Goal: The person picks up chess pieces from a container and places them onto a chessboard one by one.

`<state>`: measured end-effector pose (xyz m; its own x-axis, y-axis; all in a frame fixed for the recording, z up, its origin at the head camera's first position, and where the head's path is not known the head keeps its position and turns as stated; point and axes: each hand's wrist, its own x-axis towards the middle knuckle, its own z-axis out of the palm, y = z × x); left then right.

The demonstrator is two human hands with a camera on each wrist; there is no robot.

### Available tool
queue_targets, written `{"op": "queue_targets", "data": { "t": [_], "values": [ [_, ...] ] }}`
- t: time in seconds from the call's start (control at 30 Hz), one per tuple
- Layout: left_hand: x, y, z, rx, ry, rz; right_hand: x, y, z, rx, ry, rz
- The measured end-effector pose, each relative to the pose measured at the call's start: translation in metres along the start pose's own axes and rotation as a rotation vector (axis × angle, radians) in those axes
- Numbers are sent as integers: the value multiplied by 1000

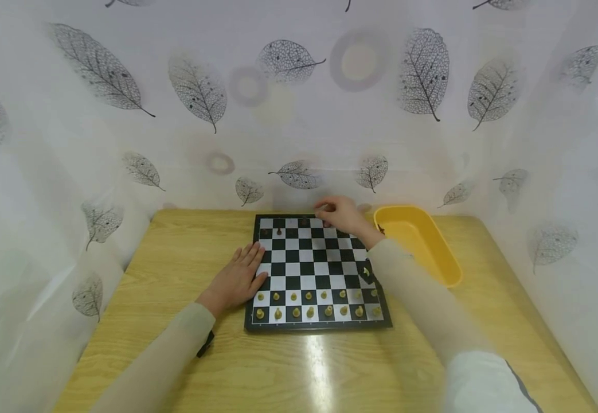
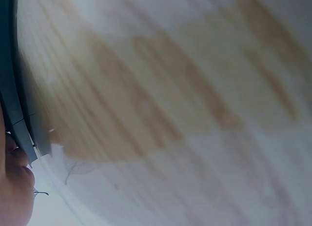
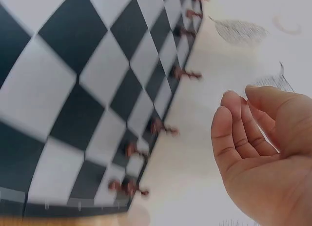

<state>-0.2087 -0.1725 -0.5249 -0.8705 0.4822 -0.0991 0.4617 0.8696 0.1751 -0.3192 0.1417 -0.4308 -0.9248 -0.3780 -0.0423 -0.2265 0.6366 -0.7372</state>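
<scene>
A black-and-white chessboard [image 1: 306,268] lies on the table. My left hand [image 1: 234,282] rests flat on its left edge, fingers spread; the left wrist view catches only a little of that hand beside the dark board edge [image 2: 13,89]. My right hand [image 1: 344,215] hovers over the board's far edge, fingers loosely bent towards the thumb. Nothing shows between those fingertips in the right wrist view. Brown chess pieces [image 3: 157,126] stand along the far rows, several of them blurred. Pale yellow chess pieces [image 1: 310,312] fill the two near rows.
A yellow plastic tray [image 1: 450,275] sits right of the board, with a dark piece [image 1: 381,229] at its left side. Near the board's right edge is a small pale piece [image 1: 366,271]. A leaf-patterned sheet [image 1: 299,126] hangs behind the wooden table [image 1: 257,367].
</scene>
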Motion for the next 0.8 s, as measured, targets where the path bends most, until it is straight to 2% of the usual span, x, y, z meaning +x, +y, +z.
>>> {"op": "queue_targets", "data": {
  "t": [0.17, 0.3, 0.43, 0.57, 0.8],
  "values": [
    [0, 0, 0, -15, 10, 7, -17, 18, -30, -21, 95, 11],
    [-1, 0, 1, -6, 18, 12, -32, 33, -48, -43, 132, 53],
    [-2, 0, 2, -10, 23, 22, -48, 48, -58, -9, 160, 96],
    [-1, 0, 3, -9, 28, 21, -63, 65, -67, 37, 165, 106],
    [0, -2, 4, -7, 38, 21, -82, 95, -82, 13, 186, 142]
  ]
}}
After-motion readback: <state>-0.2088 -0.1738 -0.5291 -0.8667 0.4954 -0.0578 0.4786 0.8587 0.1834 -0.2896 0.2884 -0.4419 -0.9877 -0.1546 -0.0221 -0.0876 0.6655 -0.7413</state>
